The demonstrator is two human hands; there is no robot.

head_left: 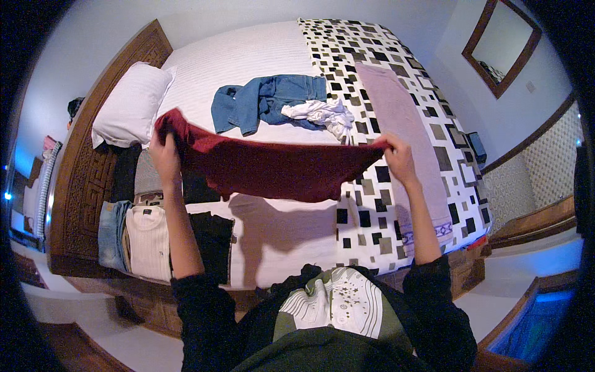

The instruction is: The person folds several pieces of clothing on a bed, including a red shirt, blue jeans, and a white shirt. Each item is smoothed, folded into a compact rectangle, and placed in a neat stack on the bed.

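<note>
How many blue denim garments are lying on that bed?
2 visible: a crumpled denim garment beyond the held red cloth, and a folded denim garment near the headboard. Others may be hidden underneath.

From my remote station I see 1 bed (235, 53) with carved wooden headboard (87, 186) | pale walls (242, 13) | 1 wood-framed mirror (505, 34), upper right | blue light (8, 196), far left

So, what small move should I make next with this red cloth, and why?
Probably lower the red cloth onto the pale sheet: your left hand and right hand hold it stretched in the air, and bare sheet shows just in front of you.
</note>
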